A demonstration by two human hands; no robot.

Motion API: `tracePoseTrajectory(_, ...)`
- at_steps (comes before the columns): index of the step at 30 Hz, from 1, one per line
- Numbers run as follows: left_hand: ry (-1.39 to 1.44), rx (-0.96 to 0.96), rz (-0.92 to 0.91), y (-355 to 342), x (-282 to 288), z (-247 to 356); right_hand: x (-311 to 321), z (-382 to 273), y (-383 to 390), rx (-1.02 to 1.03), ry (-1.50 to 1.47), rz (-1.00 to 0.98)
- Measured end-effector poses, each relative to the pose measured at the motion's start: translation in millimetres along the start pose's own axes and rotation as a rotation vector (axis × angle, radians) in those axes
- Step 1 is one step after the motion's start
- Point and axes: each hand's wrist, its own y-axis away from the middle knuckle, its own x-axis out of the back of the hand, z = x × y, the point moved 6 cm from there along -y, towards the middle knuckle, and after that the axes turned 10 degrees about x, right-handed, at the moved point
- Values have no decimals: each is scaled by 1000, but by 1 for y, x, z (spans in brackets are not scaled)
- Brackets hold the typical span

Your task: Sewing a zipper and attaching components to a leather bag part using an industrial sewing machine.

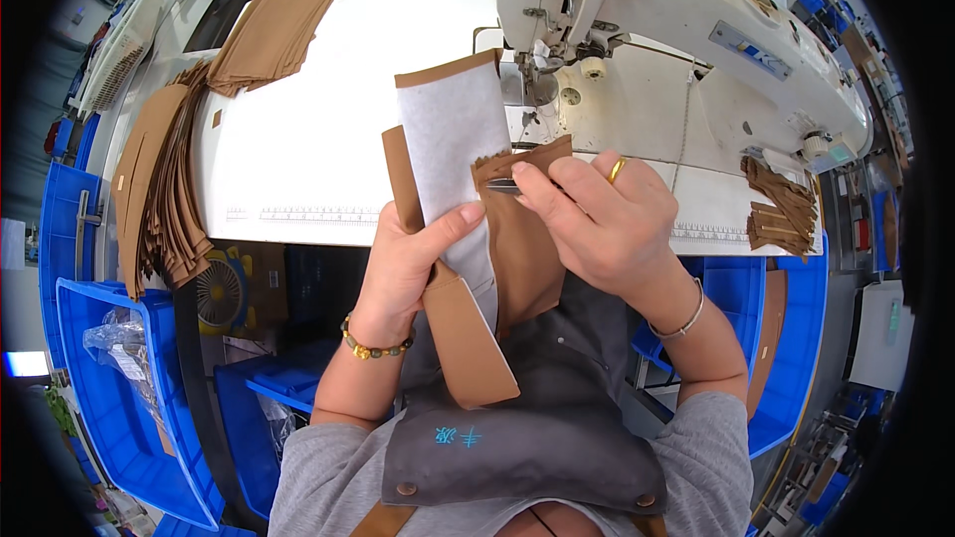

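Observation:
My left hand [418, 259] grips a piece of brown fabric [470, 338] with white backing [448, 119], raised above the front edge of the table. Its thumb presses on the white side. My right hand [587, 209] pinches a small pointed metal tool [500, 185], probably snips or tweezers, against the folded, notched brown edge just right of the white strip. The tool is largely hidden by my fingers. A brown flap hangs below my left hand, and more brown fabric drapes under my right hand.
A white sewing machine [746, 50] stands on the white table [298, 179] at back right. Brown fabric stacks lie at back left [279, 30], left [159, 179] and right [781, 199]. Blue bins [129, 428] flank me below the table, with a fan [224, 293] underneath at left.

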Motion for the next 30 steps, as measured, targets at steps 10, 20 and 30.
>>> tracePoseTrajectory(10,13,13,-25,1,2,-1,-7,3,4,-106,-149,47)
tracePoseTrajectory(20,-13,16,-18,3,1,-2,-13,10,9,-321,-493,89)
tracePoseTrajectory(30,-30,-44,21,3,1,2,-21,27,12,-606,-728,-101)
